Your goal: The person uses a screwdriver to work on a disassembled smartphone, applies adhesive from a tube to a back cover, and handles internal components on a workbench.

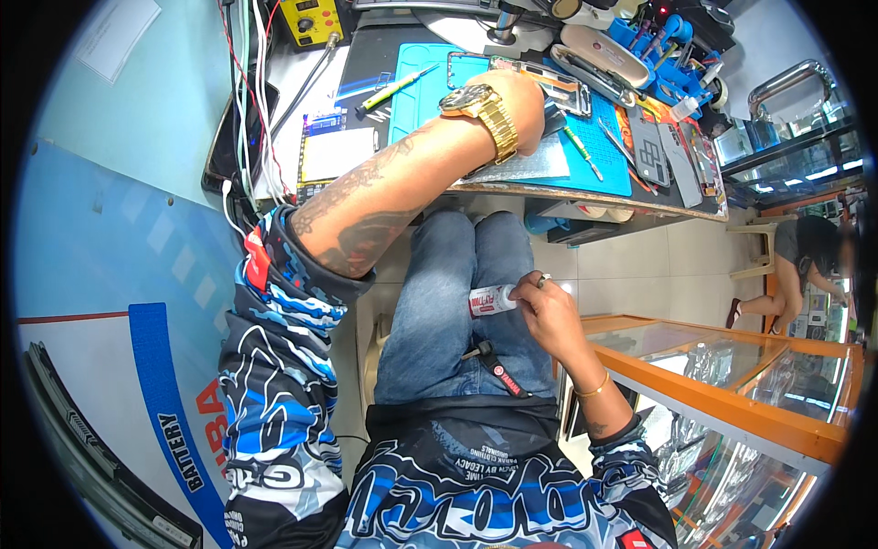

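Note:
My left hand, below a gold wristwatch, is curled over the blue work mat. Its fingers are turned away, and a dark edge shows beside it; what it holds I cannot make out. An opened phone frame lies just past that hand, and a silvery sheet sits under the wrist. Down over my lap, my right hand grips a small white bottle with red print by its cap end, the bottle lying sideways above my jeans.
Two slim screwdrivers, one yellow-green and one green, rest on the bench. A blue tool organizer stands at the back right. Cables hang at left. An orange-framed glass case is on my right; a person is farther off.

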`<action>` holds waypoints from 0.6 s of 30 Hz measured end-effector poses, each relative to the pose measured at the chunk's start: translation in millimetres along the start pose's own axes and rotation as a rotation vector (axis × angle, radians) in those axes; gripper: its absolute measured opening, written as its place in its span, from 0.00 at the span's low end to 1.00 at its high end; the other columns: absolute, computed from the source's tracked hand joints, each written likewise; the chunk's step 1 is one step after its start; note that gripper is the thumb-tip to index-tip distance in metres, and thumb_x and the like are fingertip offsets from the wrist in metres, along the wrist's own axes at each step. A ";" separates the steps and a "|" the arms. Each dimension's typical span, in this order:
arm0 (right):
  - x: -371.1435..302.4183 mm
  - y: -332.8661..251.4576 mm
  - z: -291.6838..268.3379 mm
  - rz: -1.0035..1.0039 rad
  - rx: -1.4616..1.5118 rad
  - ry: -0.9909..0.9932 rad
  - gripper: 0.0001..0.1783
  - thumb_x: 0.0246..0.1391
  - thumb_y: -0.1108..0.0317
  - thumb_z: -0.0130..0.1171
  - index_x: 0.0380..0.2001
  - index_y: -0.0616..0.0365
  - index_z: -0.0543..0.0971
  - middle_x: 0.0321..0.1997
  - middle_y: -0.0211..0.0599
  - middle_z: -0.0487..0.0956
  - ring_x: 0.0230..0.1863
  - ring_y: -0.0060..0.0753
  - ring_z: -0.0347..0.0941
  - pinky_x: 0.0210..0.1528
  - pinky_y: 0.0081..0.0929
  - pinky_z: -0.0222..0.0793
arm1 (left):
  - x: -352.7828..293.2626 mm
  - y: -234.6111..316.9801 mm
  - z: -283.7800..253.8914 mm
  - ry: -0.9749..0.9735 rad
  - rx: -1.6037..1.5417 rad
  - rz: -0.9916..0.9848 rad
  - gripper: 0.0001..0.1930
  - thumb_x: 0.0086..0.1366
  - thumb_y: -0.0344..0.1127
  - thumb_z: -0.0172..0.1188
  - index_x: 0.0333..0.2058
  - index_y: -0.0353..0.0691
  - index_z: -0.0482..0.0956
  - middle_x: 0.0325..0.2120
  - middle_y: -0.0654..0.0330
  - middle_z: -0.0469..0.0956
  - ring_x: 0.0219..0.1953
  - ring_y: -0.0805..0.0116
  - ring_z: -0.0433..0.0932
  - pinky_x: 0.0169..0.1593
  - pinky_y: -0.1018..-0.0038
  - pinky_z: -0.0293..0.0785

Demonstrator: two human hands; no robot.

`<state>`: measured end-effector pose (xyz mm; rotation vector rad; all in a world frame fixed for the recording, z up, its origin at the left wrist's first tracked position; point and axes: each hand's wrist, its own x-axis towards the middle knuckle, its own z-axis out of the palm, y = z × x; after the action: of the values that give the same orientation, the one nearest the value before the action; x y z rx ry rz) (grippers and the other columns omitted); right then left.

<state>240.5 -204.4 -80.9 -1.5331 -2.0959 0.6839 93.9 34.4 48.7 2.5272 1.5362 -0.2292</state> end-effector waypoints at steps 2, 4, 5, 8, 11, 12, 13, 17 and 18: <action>-2.5 -0.3 -0.3 -0.021 0.063 -0.006 0.06 0.51 0.78 0.65 0.34 0.60 0.83 0.34 0.41 0.83 0.37 0.50 0.80 0.41 0.39 0.76 | -4.3 0.7 1.2 0.056 0.012 0.030 0.28 0.44 0.46 0.76 0.40 0.29 0.86 0.40 0.45 0.85 0.44 0.51 0.86 0.46 0.59 0.85; -0.5 1.8 -7.3 -0.053 0.151 0.019 0.07 0.51 0.78 0.66 0.35 0.60 0.83 0.33 0.41 0.82 0.35 0.47 0.81 0.40 0.35 0.76 | -7.9 0.2 4.1 0.089 -0.006 0.041 0.28 0.44 0.46 0.76 0.39 0.28 0.85 0.40 0.44 0.85 0.44 0.50 0.86 0.46 0.60 0.84; 1.0 -0.5 -15.4 -0.006 0.181 0.066 0.07 0.52 0.77 0.67 0.35 0.60 0.83 0.33 0.40 0.83 0.34 0.42 0.81 0.39 0.33 0.76 | -8.6 -1.2 4.7 0.099 -0.026 0.040 0.29 0.44 0.46 0.76 0.39 0.27 0.85 0.40 0.43 0.85 0.44 0.50 0.86 0.47 0.60 0.84; 10.4 -3.4 -54.4 0.115 0.284 0.292 0.07 0.53 0.76 0.68 0.37 0.59 0.83 0.34 0.33 0.84 0.32 0.27 0.78 0.37 0.25 0.74 | -13.6 -4.8 -1.9 0.061 -0.061 0.036 0.32 0.44 0.47 0.77 0.41 0.25 0.83 0.40 0.41 0.85 0.44 0.48 0.86 0.48 0.61 0.84; 38.5 10.5 -95.4 0.187 0.251 0.645 0.06 0.54 0.75 0.69 0.36 0.60 0.83 0.32 0.28 0.84 0.32 0.17 0.75 0.36 0.20 0.71 | -13.2 -6.2 -4.4 0.043 -0.035 0.046 0.33 0.44 0.47 0.77 0.42 0.25 0.82 0.40 0.40 0.84 0.44 0.47 0.86 0.48 0.61 0.83; 50.8 22.9 -102.2 0.189 0.190 0.717 0.05 0.54 0.74 0.69 0.35 0.60 0.84 0.31 0.29 0.84 0.31 0.19 0.75 0.36 0.21 0.71 | -11.8 -5.2 -4.0 0.064 -0.041 0.056 0.32 0.44 0.47 0.77 0.41 0.25 0.83 0.39 0.41 0.85 0.43 0.47 0.86 0.48 0.61 0.83; 62.2 36.6 -106.5 0.192 0.131 0.788 0.05 0.55 0.73 0.69 0.35 0.61 0.84 0.30 0.31 0.84 0.30 0.21 0.75 0.35 0.22 0.71 | -10.8 -4.3 -4.1 0.082 -0.045 0.066 0.31 0.43 0.47 0.77 0.40 0.25 0.83 0.39 0.41 0.85 0.43 0.47 0.86 0.48 0.61 0.83; 105.9 75.0 -98.8 0.010 -0.137 0.781 0.07 0.55 0.69 0.70 0.35 0.59 0.85 0.34 0.36 0.85 0.35 0.33 0.77 0.41 0.29 0.71 | -11.5 -7.0 4.1 0.166 -0.043 0.089 0.28 0.44 0.46 0.77 0.36 0.25 0.84 0.36 0.42 0.85 0.42 0.47 0.86 0.48 0.61 0.83; 111.2 81.6 -97.3 -0.010 -0.224 0.761 0.07 0.55 0.68 0.70 0.35 0.58 0.85 0.36 0.36 0.85 0.38 0.37 0.77 0.43 0.31 0.71 | -10.9 -6.6 5.5 0.177 -0.047 0.095 0.28 0.44 0.46 0.76 0.36 0.25 0.84 0.36 0.42 0.85 0.42 0.47 0.86 0.47 0.61 0.83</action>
<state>329.6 -64.6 -49.3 -1.5611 -1.6141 -0.1524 82.8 26.8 45.4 2.6356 1.4551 0.0442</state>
